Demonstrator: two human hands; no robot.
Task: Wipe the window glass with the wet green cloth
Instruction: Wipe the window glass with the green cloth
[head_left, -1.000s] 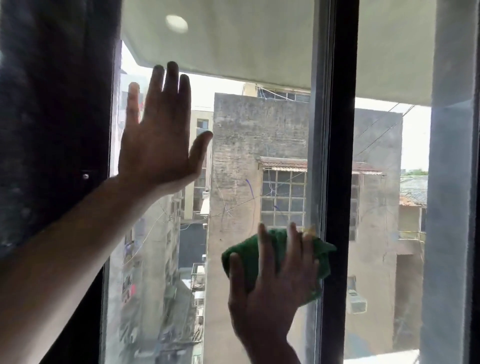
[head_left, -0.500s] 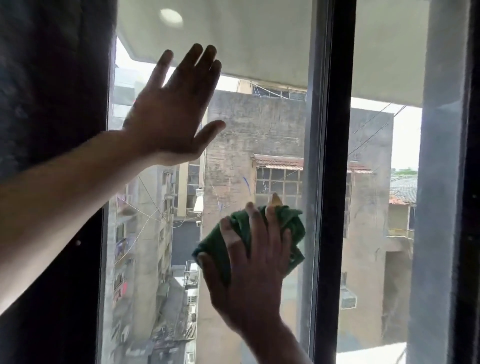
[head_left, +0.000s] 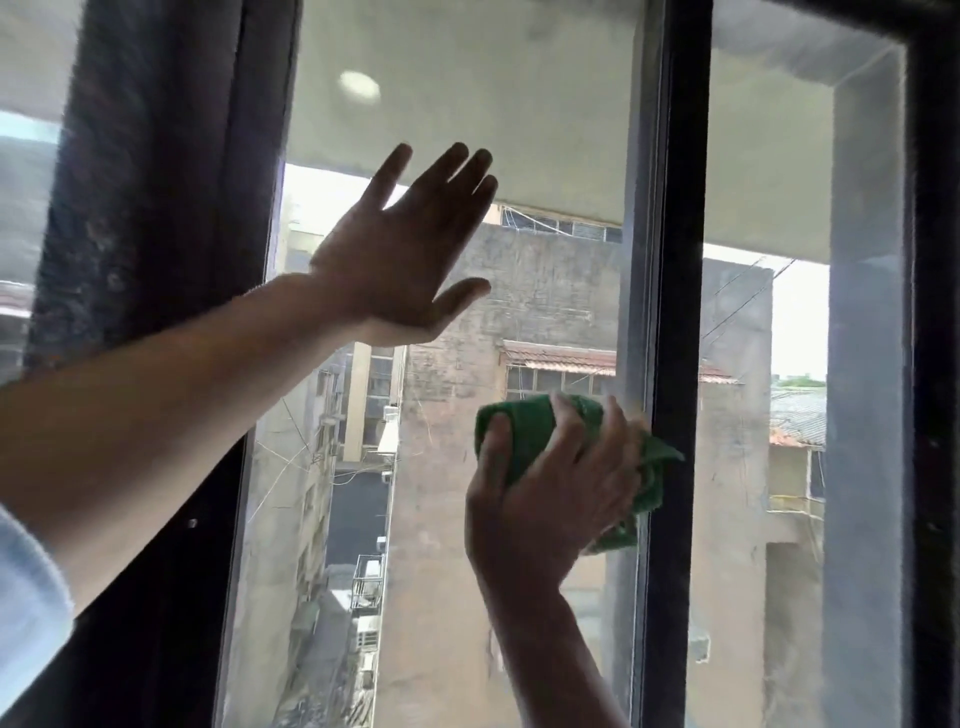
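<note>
Head view, the only one. Two hands are counted, both mine. My left hand (head_left: 402, 265) is flat against the clear window glass pane (head_left: 457, 597), fingers straight and slightly fanned, thumb held out below them, gripping nothing. My right hand (head_left: 550, 499) is lower and to the right, its fingers curled and clamped on one crumpled wet green cloth (head_left: 530, 431), pressing it to the glass. The cloth bulges out above my fingertips and past my knuckles toward one dark vertical window frame bar (head_left: 680, 312), which a corner of it overlaps. One pale sleeve cuff (head_left: 26, 587) is cut off at the lower left edge. Much of the cloth is hidden behind my fingers; its wetness cannot be made out. The palm side of both hands is hidden. Buildings beyond the glass are blurred.
</note>
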